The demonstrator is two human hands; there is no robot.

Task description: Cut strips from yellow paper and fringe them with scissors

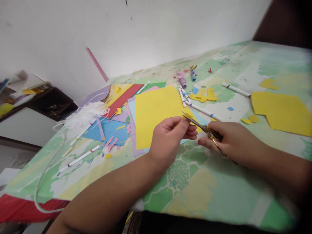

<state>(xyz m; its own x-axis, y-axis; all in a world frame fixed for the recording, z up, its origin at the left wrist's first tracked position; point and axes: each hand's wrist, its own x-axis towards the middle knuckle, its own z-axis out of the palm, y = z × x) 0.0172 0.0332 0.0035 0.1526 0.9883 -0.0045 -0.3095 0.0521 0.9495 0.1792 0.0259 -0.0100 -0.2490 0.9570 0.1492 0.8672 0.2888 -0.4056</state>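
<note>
My left hand [172,135] pinches a small piece of yellow paper [187,115] between thumb and fingers; most of the piece is hidden by the fingertips. My right hand [231,139] grips a pair of scissors [202,126] with gold-coloured handles. Their blades point left and lie against the yellow piece at my left fingertips. Beneath and behind my left hand is a yellow sheet [156,113], on top of pink, light blue and purple sheets.
White marker pens [204,110] lie behind and to both sides. A large cut yellow sheet [280,110] is at the right. White string [85,115], a red strip [124,99] and a blue sheet [109,131] with scraps are at the left. Rolled paper figures [182,80] stand near the wall.
</note>
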